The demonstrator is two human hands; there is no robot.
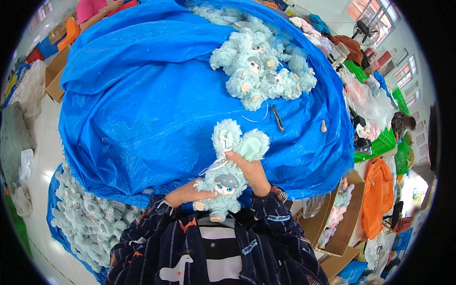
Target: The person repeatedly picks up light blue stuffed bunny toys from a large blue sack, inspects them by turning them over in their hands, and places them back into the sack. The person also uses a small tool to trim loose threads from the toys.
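Note:
A pale mint-green plush doll [219, 192] with long rabbit ears and a small painted face is held upright in front of my body. My left hand [187, 193] grips its side, the thumb lying across the body next to the face. My right hand [251, 175] is closed around the top of the head, thumb at the base of the ears. A thin white cord [219, 164] trails by that thumb over one ear. Beyond the doll, a dark slim hand tool [277, 118] lies on the blue sheet [137, 104], beside a loose white thread [256, 119].
Several similar plush dolls [266, 71] are heaped on the sheet's far right, near a small pale object [323, 126]. More fill a blue-lined pile [85, 218] at lower left. Right of me stand an open cardboard box [349, 218] and green crates [380, 145]. Another person's arm [102, 12] shows far left.

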